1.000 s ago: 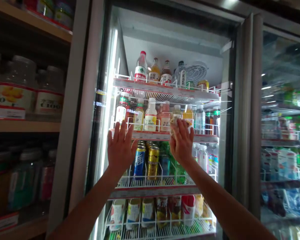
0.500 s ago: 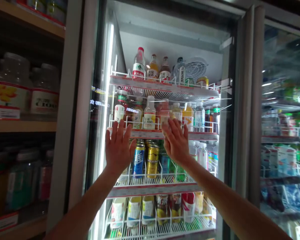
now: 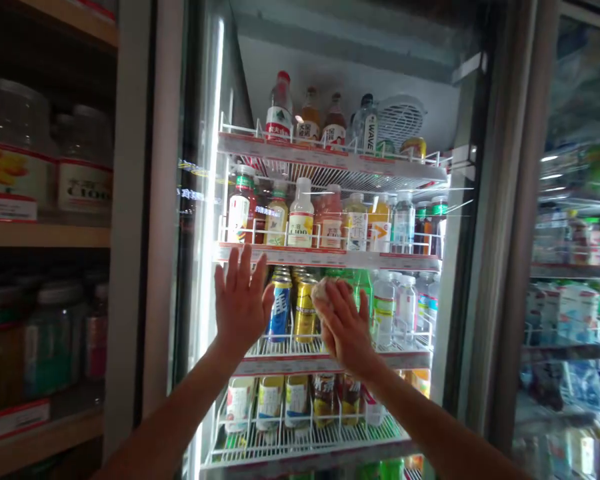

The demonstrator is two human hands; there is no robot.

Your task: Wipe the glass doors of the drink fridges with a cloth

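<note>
My left hand (image 3: pixel 240 303) lies flat with fingers spread on the glass door (image 3: pixel 200 167) of a lit drinks cooler, level with the shelf of cans (image 3: pixel 305 307). My right hand (image 3: pixel 345 327) presses a small crumpled pale cloth (image 3: pixel 324 289) against the same glass, a little to the right of the left hand. The cloth shows above the fingertips. Behind the glass, bottles (image 3: pixel 300 217) stand in rows on white wire shelves above and below both hands.
A wooden shelf with large labelled jars (image 3: pixel 15 173) stands to the left of the cooler's grey door frame (image 3: pixel 130 233). A second glass-door cooler (image 3: pixel 570 280) with cartons and bottles is at the right. A fan grille (image 3: pixel 400 117) sits at the cooler's top.
My right hand has slid the cloth down and to the left, from the second shelf's level to the can shelf. My left hand has stayed flat on the glass.
</note>
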